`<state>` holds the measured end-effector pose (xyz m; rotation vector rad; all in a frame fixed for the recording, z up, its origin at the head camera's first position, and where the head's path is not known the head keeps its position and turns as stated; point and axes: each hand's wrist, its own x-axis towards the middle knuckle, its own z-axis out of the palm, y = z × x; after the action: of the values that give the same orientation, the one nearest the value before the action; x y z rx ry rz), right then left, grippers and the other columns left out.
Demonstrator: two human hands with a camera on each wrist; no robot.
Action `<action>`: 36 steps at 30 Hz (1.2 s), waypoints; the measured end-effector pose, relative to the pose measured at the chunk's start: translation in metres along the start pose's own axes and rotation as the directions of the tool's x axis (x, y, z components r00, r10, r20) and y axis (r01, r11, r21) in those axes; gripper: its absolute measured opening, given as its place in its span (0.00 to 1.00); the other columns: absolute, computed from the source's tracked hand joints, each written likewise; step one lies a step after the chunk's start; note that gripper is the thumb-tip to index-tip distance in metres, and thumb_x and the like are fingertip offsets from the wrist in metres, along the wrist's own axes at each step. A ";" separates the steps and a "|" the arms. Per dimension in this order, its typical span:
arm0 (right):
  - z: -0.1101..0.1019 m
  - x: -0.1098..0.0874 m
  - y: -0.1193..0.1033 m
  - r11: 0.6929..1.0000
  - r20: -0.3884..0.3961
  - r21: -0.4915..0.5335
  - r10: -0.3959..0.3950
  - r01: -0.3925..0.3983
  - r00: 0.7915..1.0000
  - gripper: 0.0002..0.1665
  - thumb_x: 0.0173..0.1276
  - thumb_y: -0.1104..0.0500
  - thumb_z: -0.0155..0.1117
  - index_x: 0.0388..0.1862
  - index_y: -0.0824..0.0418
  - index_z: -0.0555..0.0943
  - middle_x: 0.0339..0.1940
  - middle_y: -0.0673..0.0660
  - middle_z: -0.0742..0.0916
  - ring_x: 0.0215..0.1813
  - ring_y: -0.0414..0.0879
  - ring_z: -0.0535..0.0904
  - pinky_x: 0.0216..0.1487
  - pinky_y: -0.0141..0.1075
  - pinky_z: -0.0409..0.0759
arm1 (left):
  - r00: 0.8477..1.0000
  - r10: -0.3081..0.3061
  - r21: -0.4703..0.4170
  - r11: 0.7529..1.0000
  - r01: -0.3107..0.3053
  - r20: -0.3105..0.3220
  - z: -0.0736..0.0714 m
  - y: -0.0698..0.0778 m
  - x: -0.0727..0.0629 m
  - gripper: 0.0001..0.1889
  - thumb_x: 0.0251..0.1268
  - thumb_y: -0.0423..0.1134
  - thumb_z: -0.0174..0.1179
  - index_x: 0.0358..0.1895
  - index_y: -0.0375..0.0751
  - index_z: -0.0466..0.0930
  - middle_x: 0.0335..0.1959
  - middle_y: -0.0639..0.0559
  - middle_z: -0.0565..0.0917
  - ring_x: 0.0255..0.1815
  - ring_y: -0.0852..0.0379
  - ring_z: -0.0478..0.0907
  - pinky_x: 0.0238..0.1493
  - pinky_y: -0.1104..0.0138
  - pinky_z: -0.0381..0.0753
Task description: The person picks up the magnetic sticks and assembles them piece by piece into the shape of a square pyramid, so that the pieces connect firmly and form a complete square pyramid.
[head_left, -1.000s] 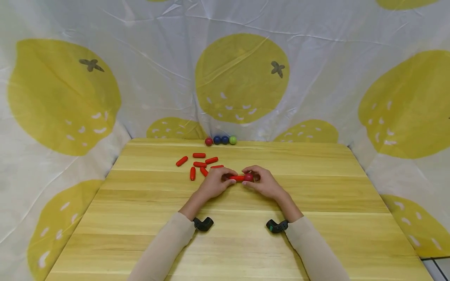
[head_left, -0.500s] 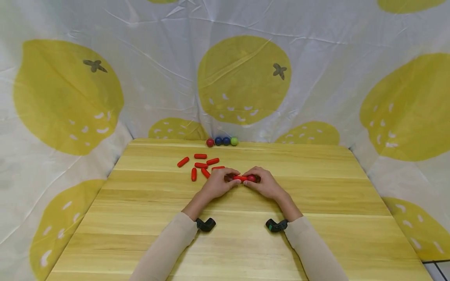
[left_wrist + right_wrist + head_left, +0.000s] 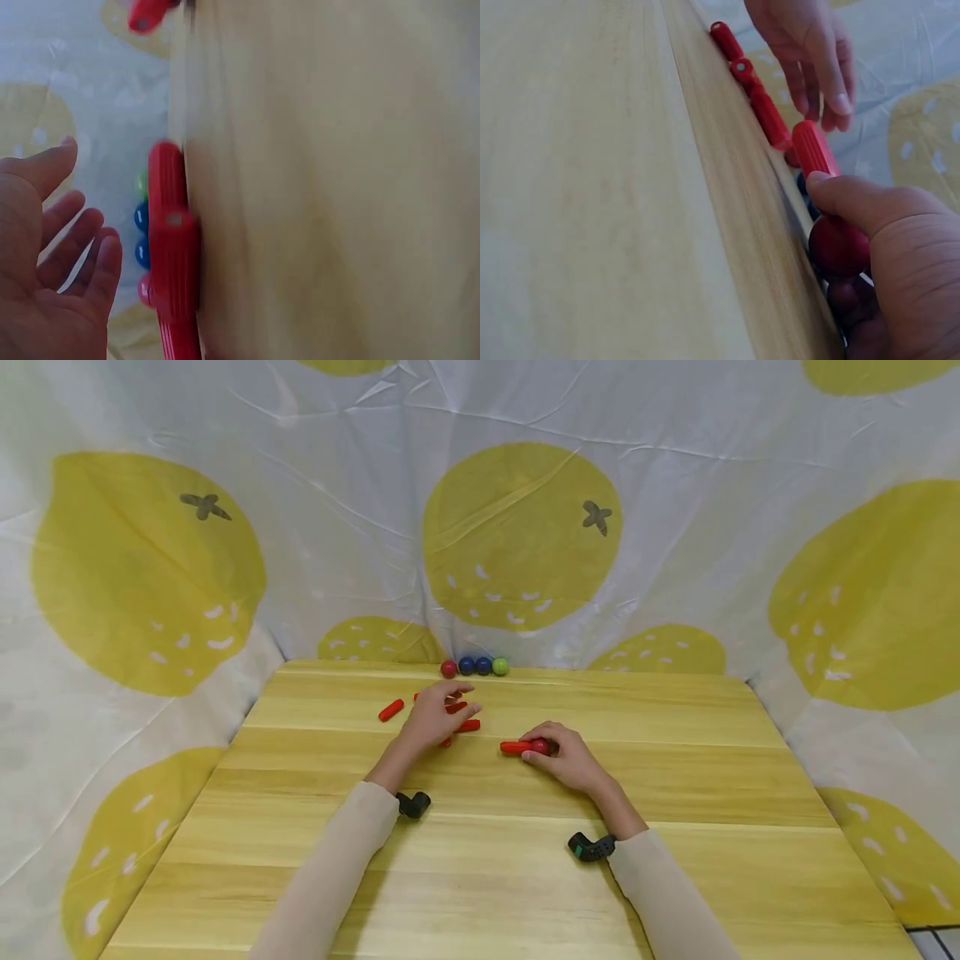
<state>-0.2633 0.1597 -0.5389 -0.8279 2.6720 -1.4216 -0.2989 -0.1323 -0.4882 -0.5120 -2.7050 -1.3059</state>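
Note:
In the head view my right hand (image 3: 566, 758) rests low over the table. Its thumb and fingers pinch a short red rod (image 3: 513, 748) end to end with a dark red ball (image 3: 540, 747); the right wrist view shows the thumb on the rod (image 3: 814, 146) just above the ball (image 3: 838, 246). My left hand (image 3: 433, 714) hovers over several loose red rods (image 3: 468, 726), partly covering them. Its fingers are loosely spread with nothing between them, as the left wrist view of that hand (image 3: 60, 255) shows.
Along the back edge of the wooden table (image 3: 645, 877) sit a red ball (image 3: 448, 669), two blue balls (image 3: 476, 666) and a green ball (image 3: 500, 667). One red rod (image 3: 391, 710) lies left of the left hand. A lemon-print cloth (image 3: 360, 527) hangs behind.
My left hand has left the held rod and moved left and back, over the loose rods. The right hand keeps its pinch on the rod and ball, nearly in place.

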 end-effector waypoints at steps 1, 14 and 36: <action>0.000 0.000 0.000 1.000 0.002 0.000 0.004 -0.004 1.000 0.12 0.70 0.51 0.73 0.51 0.46 0.88 0.49 0.48 0.87 0.50 0.44 0.79 0.49 0.35 0.79 | 1.000 -0.012 0.013 1.000 0.012 -0.013 -0.004 -0.002 0.004 0.24 0.69 0.47 0.69 0.63 0.40 0.82 0.61 0.39 0.83 0.61 0.39 0.82 0.64 0.49 0.81; -0.001 -0.002 -0.001 0.999 -0.018 0.013 0.043 -0.043 0.999 0.14 0.70 0.53 0.73 0.53 0.49 0.88 0.51 0.52 0.88 0.51 0.48 0.78 0.51 0.38 0.76 | 0.996 -0.072 0.252 0.964 0.081 -0.046 -0.025 -0.016 0.059 0.29 0.67 0.38 0.68 0.69 0.31 0.75 0.71 0.34 0.74 0.74 0.35 0.68 0.78 0.49 0.66; -0.001 -0.002 -0.003 0.998 -0.007 0.003 0.056 -0.056 0.998 0.12 0.70 0.51 0.73 0.52 0.45 0.88 0.50 0.48 0.87 0.51 0.45 0.78 0.51 0.39 0.78 | 0.981 -0.177 0.206 0.960 0.190 -0.081 -0.024 -0.033 0.058 0.18 0.72 0.34 0.63 0.62 0.35 0.77 0.56 0.36 0.83 0.53 0.39 0.79 0.60 0.50 0.81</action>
<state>-0.2604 0.1603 -0.5368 -0.7431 2.6754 -1.4183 -0.3655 -0.1551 -0.4842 -0.1992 -2.8499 -1.0283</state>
